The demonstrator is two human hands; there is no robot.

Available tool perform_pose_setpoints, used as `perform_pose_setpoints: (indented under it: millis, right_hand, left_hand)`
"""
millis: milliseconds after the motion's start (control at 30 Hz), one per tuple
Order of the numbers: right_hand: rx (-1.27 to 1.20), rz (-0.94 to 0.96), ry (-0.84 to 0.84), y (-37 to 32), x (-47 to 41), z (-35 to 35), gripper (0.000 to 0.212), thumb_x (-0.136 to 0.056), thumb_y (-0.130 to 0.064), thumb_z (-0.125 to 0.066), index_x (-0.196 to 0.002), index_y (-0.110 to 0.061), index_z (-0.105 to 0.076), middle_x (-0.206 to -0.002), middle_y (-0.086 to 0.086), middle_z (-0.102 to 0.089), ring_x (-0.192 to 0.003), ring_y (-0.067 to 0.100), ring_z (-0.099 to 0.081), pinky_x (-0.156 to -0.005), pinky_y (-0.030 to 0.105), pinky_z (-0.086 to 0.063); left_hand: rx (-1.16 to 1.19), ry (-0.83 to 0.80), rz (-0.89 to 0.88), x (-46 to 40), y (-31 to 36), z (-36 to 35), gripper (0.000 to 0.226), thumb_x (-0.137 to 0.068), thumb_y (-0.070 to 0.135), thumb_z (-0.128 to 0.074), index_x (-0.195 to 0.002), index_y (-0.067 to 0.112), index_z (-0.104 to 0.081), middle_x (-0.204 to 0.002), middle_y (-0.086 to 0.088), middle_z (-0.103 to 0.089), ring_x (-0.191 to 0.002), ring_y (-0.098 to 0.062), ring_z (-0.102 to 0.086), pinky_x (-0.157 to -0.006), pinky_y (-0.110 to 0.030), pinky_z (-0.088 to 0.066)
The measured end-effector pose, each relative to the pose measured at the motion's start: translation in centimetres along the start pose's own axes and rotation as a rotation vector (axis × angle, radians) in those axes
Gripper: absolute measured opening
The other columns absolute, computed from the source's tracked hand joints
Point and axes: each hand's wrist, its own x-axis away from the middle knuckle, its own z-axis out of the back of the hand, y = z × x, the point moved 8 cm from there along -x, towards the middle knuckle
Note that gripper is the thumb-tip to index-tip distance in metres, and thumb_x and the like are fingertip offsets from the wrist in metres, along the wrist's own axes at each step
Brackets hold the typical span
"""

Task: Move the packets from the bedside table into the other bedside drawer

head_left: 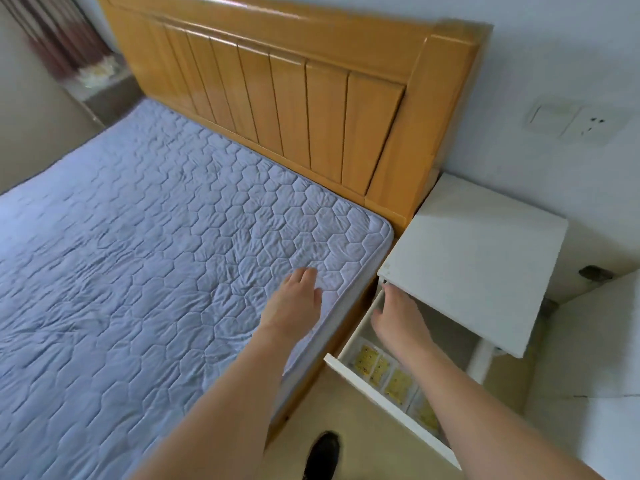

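A white bedside table stands to the right of the bed, and its drawer is pulled out. Several yellow-printed packets lie side by side along the drawer's front. My right hand reaches into the back of the drawer under the tabletop; its fingers are partly hidden and I cannot tell whether it holds anything. My left hand hovers open, fingers spread, over the mattress corner. Across the bed at the far left is the other bedside table, blurred.
The bed's grey quilted mattress fills the left and centre, backed by a wooden headboard. A wall switch and socket sit at the right. My black shoe is on the tiled floor by the drawer.
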Motion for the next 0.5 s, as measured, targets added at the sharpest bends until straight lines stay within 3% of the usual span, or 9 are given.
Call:
perform_pose_setpoints:
  millis: [200, 500]
  right_hand:
    - [0.122, 0.215, -0.028, -10.6, 4.3, 2.2, 0.056, -0.095, -0.026, -0.054, -0.146, -0.015, -0.033, -0.148, 0.005, -0.043, -0.131, 0.025, -0.047, -0.102, 0.036, -0.046]
    - [0.229, 0.646, -0.153, -29.8, 14.8, -3.5, 0.055, -0.094, -0.016, -0.044, -0.146, -0.004, -0.032, -0.148, 0.015, -0.039, -0.134, 0.029, -0.037, -0.108, 0.036, -0.033]
  left_hand:
    - [-0.008, 0.261, 0.115, 7.4, -3.2, 12.7, 0.044, -0.103, 0.026, -0.041, -0.144, 0.011, -0.039, -0.149, -0.004, -0.04, -0.133, -0.026, -0.042, -0.104, -0.039, -0.04]
    - [-0.045, 0.535, 0.439, 24.7, -14.7, 24.3, 0.046, -0.101, 0.026, -0.044, -0.144, 0.009, -0.039, -0.151, -0.006, -0.04, -0.138, -0.024, -0.036, -0.11, -0.036, -0.034]
